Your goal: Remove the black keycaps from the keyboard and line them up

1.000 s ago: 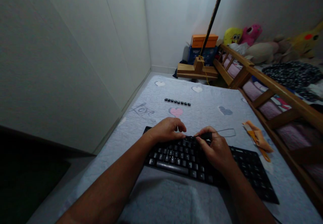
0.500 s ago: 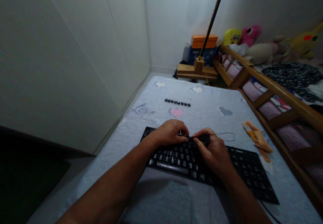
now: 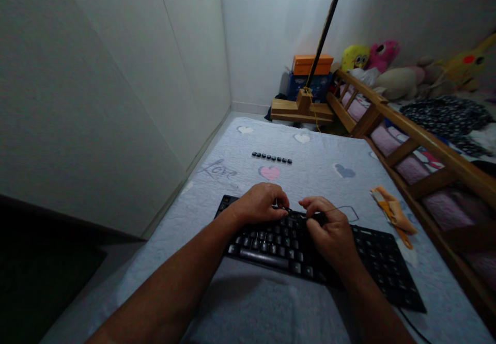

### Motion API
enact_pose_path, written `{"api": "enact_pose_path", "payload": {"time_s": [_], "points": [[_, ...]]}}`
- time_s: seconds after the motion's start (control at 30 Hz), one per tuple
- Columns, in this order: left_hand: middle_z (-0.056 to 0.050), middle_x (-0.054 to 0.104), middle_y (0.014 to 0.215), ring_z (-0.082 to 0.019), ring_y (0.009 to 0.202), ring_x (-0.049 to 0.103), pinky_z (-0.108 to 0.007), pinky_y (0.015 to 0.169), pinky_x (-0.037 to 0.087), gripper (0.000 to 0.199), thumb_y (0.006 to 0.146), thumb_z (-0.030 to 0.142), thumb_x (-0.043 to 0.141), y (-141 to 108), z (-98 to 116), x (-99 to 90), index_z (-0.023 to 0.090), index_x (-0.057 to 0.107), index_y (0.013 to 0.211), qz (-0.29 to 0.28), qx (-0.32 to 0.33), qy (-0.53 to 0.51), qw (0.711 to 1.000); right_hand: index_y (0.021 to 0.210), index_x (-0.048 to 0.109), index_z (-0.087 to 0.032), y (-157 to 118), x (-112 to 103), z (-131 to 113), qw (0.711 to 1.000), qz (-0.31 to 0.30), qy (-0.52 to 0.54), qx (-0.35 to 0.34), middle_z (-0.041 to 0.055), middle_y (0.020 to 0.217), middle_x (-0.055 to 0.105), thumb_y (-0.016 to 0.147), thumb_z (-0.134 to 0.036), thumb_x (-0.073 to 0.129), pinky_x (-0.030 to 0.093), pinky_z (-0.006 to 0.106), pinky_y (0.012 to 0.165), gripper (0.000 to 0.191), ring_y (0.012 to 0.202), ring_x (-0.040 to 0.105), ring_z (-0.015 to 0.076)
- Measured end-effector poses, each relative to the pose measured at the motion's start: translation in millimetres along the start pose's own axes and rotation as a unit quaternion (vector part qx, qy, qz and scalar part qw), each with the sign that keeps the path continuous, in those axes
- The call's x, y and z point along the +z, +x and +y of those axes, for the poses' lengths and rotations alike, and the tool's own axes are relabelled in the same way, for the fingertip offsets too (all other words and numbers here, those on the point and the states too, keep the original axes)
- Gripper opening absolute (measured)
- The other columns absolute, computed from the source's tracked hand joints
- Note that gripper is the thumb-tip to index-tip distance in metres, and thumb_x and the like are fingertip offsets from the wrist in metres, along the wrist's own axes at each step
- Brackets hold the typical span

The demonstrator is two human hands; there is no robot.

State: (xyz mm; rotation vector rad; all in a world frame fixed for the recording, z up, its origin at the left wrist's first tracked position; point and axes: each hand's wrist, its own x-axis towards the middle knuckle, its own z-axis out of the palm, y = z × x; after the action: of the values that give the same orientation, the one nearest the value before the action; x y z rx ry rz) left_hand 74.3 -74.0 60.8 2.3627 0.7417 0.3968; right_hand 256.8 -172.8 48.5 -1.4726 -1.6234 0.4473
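Observation:
A black keyboard lies at a slant on the bed, with both of my hands over its upper rows. My left hand is closed in a pinch near the top row, on a small dark piece that looks like a keycap. Just right of it, my right hand has its fingers curled round a wire keycap puller, whose thin loop sticks out to the right. The puller's other end shows only faintly by the fingertips. Several loose black keycaps stand in a line on the sheet beyond the keyboard.
A brush lies with an orange cloth at the right of the heart-patterned sheet. A wooden bed rail runs along the right side, and a white wardrobe stands left. The keyboard's cable trails off at lower right.
My right hand has drawn back a little to the right from my left fingertips, and the wire loop has tilted with it. My left hand stays almost in place, still pinched.

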Motion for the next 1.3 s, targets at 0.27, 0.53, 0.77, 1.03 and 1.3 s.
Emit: {"api": "enact_pose_path", "payload": {"time_s": [0.27, 0.53, 0.77, 1.03, 1.3], "points": [[-0.002, 0.070, 0.082, -0.015, 0.075, 0.062, -0.025, 0.070, 0.044, 0.015, 0.075, 0.021, 0.065, -1, -1, 0.4, 0.017, 0.071, 0.088, 0.009, 0.003, 0.007, 1.000, 0.089, 0.065, -0.021, 2, 2, -1, 0.997, -0.043, -0.063, -0.032, 0.0057, 0.097, 0.059, 0.079, -0.014, 0.051, 0.046, 0.033, 0.083, 0.018, 0.093, 0.058, 0.0201], [-0.002, 0.070, 0.081, -0.015, 0.074, 0.062, -0.025, 0.069, 0.043, 0.015, 0.076, 0.021, 0.064, 0, 2, -0.7, 0.017, 0.072, 0.088, 0.013, 0.003, 0.017, 1.000, 0.094, 0.067, -0.020, 3, 9, 1, 0.994, -0.064, -0.091, -0.025, 0.0042, 0.089, 0.058, 0.082, -0.017, 0.058, 0.047, 0.032, 0.077, 0.015, 0.085, 0.058, 0.0193], [-0.002, 0.070, 0.084, -0.015, 0.077, 0.062, -0.025, 0.071, 0.044, 0.017, 0.077, 0.022, 0.064, -1, 0, 2.2, 0.018, 0.071, 0.092, 0.009, 0.012, 0.004, 1.000, 0.087, 0.065, -0.020, 6, 8, 1, 0.991, -0.068, -0.108, -0.027, 0.0038, 0.088, 0.059, 0.081, -0.016, 0.057, 0.047, 0.032, 0.077, 0.011, 0.085, 0.058, 0.0187], [-0.004, 0.069, 0.082, -0.014, 0.070, 0.060, -0.025, 0.065, 0.045, 0.026, 0.078, 0.034, 0.062, -13, -33, -33.4, 0.015, 0.070, 0.094, 0.085, -0.083, -0.050, 0.992, 0.086, 0.066, -0.019, 51, -16, 18, 0.986, -0.065, -0.152, -0.007, 0.0047, 0.090, 0.064, 0.079, -0.025, 0.059, 0.044, 0.031, 0.076, 0.011, 0.081, 0.059, 0.0186], [-0.004, 0.068, 0.073, -0.017, 0.068, 0.059, -0.027, 0.063, 0.044, 0.027, 0.073, 0.037, 0.059, -24, -98, -41.7, 0.014, 0.070, 0.080, 0.149, -0.179, -0.093, 0.968, 0.080, 0.069, -0.018, 120, -6, 60, 0.970, -0.104, -0.193, 0.105, 0.0021, 0.076, 0.070, 0.074, -0.022, 0.063, 0.042, 0.026, 0.067, 0.010, 0.069, 0.060, 0.0155]]}}
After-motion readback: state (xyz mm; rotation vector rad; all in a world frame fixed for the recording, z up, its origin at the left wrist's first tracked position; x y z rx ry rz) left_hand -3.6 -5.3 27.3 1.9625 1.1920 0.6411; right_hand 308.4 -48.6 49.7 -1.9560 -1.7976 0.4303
